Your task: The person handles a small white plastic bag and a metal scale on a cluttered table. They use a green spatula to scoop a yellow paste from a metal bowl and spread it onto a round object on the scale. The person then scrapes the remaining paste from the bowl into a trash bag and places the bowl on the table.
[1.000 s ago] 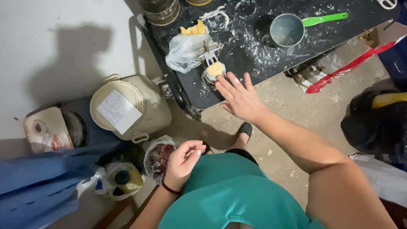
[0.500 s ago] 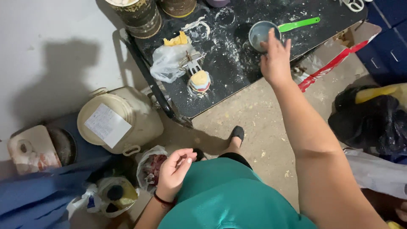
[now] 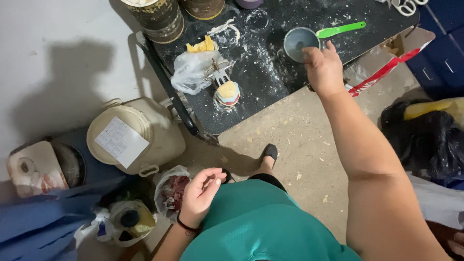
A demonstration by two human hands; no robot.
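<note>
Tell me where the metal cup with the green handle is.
The metal cup sits on the black table, upper right in the head view, touching the right hand.

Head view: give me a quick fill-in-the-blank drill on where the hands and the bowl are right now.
1. The right hand touches the rim of the grey mixing bowl, which stands on the ____ table.
2. The spatula lying across the bowl has a ____ handle.
3. The left hand hangs by the teal garment, palm up and holding ____.
4. The dental model stands to the ____ of the bowl in the picture.

Missing words: black; green; nothing; left
</note>
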